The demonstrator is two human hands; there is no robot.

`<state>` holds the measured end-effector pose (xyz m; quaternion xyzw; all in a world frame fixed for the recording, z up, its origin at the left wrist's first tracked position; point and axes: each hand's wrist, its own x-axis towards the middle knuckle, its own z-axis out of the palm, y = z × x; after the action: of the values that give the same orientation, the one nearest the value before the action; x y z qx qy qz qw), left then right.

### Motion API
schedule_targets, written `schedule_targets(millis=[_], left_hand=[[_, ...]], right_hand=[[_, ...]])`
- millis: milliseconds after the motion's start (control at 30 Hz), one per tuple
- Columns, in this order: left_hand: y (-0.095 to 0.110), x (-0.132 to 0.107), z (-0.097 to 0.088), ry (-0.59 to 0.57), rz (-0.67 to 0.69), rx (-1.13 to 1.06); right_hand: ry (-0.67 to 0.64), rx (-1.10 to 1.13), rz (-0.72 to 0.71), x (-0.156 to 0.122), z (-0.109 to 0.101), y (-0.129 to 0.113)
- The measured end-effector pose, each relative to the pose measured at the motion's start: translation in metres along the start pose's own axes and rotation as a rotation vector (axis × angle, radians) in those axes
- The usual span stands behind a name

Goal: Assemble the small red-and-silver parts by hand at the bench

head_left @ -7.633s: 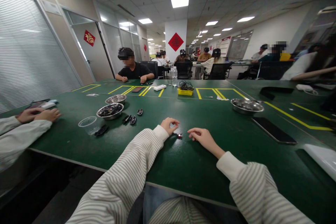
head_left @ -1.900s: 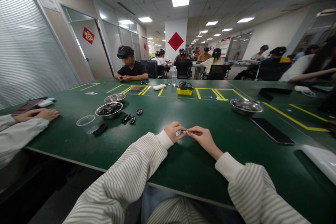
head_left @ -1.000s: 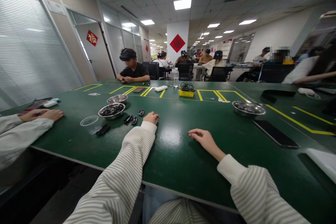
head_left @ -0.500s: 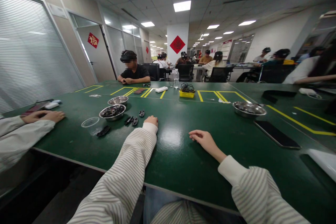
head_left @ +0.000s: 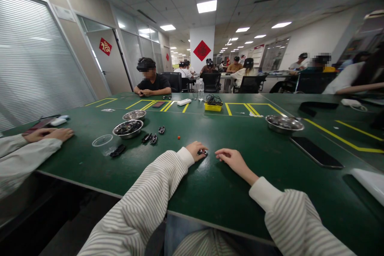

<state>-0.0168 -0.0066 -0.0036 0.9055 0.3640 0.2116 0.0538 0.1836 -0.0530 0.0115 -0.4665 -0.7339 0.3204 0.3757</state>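
Observation:
My left hand [head_left: 195, 150] is closed around a small black-and-silver part [head_left: 203, 153], low over the green table in front of me. The fingers partly cover that part, so its exact kind is unclear. Just to its right, my right hand [head_left: 229, 158] rests with loosely bent fingers and holds nothing I can see. A tiny orange piece [head_left: 179, 137] lies behind and left of my left hand. Farther left are several loose black-and-silver parts [head_left: 153, 139], beside a steel bowl [head_left: 128, 136] filled with similar dark pieces.
A second steel bowl [head_left: 134, 113], a clear plastic cup [head_left: 102, 141] and a black piece [head_left: 118, 151] are at left. On the right sit another bowl [head_left: 284, 131] and a phone [head_left: 315, 152]. A co-worker's hands [head_left: 51, 134] rest at far left; a yellow box [head_left: 213, 107] holds cables.
My left hand has moved right and toward me, near my right hand, with the small part now showing in its fingers. The orange piece has come into view. My right hand stays put.

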Motion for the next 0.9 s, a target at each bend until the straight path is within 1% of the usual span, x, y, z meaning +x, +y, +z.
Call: schedule_targets(millis=[67,100,133,200,233,300,333,400,500,600,667,733,833,900], left_hand=[[-0.004,0.000,-0.004,0.052,-0.039,0.011],[-0.008,-0.001,-0.008,0.105,-0.092,0.043],[-0.014,-0.003,-0.013,0.172,-0.178,0.096],[-0.031,-0.007,-0.023,0.300,-0.397,0.223],[-0.040,-0.010,-0.027,0.339,-0.515,0.275],[-0.057,-0.015,-0.031,0.344,-0.657,0.297],[-0.065,-0.018,-0.032,0.327,-0.694,0.289],[-0.074,-0.020,-0.031,0.285,-0.715,0.262],[-0.074,-0.017,-0.027,0.239,-0.675,0.233],[-0.058,-0.009,-0.023,0.232,-0.593,0.187],[-0.040,-0.003,-0.019,0.250,-0.480,0.119],[-0.017,0.003,-0.014,0.253,-0.327,0.039],[0.018,0.011,-0.006,0.181,-0.120,-0.015],[0.035,0.014,0.000,0.126,-0.017,-0.008]], right_hand=[[-0.003,0.006,0.000,0.000,0.000,0.000],[-0.004,0.013,0.003,0.000,0.000,0.000],[-0.006,0.020,0.007,0.000,0.000,0.000],[-0.010,0.034,0.015,0.000,0.001,0.000],[-0.011,0.038,0.018,0.000,0.001,0.000],[-0.015,0.041,0.022,0.000,0.001,0.001],[-0.017,0.041,0.025,0.000,0.001,0.001],[-0.025,0.046,0.030,0.000,0.001,0.001],[-0.035,0.053,0.030,0.000,0.001,0.000],[-0.031,0.041,0.025,0.000,0.001,0.001],[-0.026,0.032,0.021,0.001,0.001,0.002],[-0.022,0.028,0.016,0.002,0.001,0.004],[0.008,0.025,0.019,0.003,0.001,0.006],[0.046,0.015,0.017,0.003,0.001,0.006]])
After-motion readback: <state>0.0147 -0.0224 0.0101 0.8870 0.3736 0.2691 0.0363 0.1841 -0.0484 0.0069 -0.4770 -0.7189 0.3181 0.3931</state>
